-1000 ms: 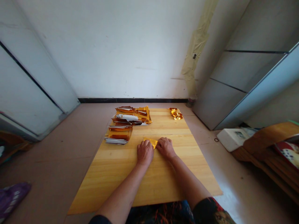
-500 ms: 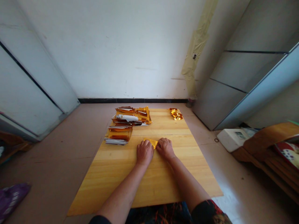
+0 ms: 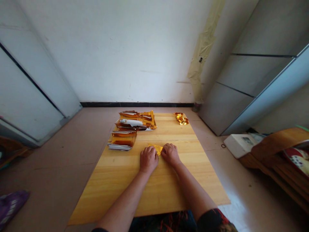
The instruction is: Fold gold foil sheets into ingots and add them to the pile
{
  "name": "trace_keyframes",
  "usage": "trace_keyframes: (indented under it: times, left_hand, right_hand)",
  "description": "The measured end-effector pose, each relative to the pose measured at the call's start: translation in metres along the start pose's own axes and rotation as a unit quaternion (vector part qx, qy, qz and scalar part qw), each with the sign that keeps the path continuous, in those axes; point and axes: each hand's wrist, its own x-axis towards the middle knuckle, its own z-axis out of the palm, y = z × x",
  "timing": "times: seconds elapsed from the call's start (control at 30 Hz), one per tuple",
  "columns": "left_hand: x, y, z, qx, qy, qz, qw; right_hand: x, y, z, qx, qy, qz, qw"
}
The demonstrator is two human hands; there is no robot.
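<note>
A small piece of gold foil paper (image 3: 158,149) lies on the wooden table (image 3: 154,187), between my two hands. My left hand (image 3: 148,158) has its fingers curled down on the paper's left side. On the other side, my right hand (image 3: 170,153) is closed on the right edge of it. Both sets of fingertips are partly hidden beneath the knuckles. Stacks of gold foil sheets with white backs (image 3: 123,138) lie to the far left of the hands. Shiny folded gold foil pieces (image 3: 183,121) sit at the table's far right corner.
Beyond the table stands a white wall (image 3: 130,54) with a dark skirting strip. A grey cabinet-like unit (image 3: 231,87) is at the right, near a white box (image 3: 238,145) and wooden furniture (image 3: 272,158). A purple bag (image 3: 12,206) lies on the floor at left.
Both hands stay on the gold foil paper. The left hand has shifted very slightly left; otherwise little differs.
</note>
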Motion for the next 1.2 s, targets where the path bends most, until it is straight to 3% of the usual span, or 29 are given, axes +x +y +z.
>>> trace_keyframes:
  times: [0.33, 0.57, 0.93, 1.2]
  left_hand:
    - [-0.001, -0.003, 0.003, -0.003, 0.016, 0.005, 1.000]
    - [-0.004, -0.007, 0.002, -0.019, -0.011, 0.042, 0.999]
    - [-0.001, -0.017, 0.006, -0.049, -0.023, 0.050, 0.997]
    - [-0.001, -0.018, 0.008, -0.062, -0.014, 0.049, 0.997]
  right_hand:
    - [-0.001, 0.000, -0.002, 0.022, -0.008, 0.003, 1.000]
    - [-0.001, 0.002, 0.001, 0.039, -0.003, 0.006, 0.999]
    - [-0.005, 0.009, 0.014, 0.132, 0.059, 0.006, 0.989]
    - [-0.004, 0.014, 0.016, 0.164, 0.062, 0.005, 0.984]
